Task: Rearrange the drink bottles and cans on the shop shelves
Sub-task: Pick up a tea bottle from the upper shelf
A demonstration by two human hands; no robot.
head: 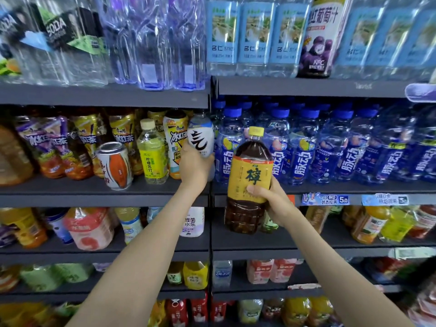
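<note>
Two drink bottles held up at the middle shelf [70,199]

The white-labelled bottle [201,138], marked with a bold black character, is gripped upright by the left hand [194,166] at the shelf's right end, just beside a yellow iced-tea bottle [175,142]. The brown tea bottle [250,180], with a yellow cap and a wide yellow label, is held upright by the right hand [271,204] in front of the blue-capped bottles [302,147], its base below that shelf's edge. An orange-and-white can [115,165] stands tilted on the shelf, near an upright lemon soda bottle [152,152].
</note>
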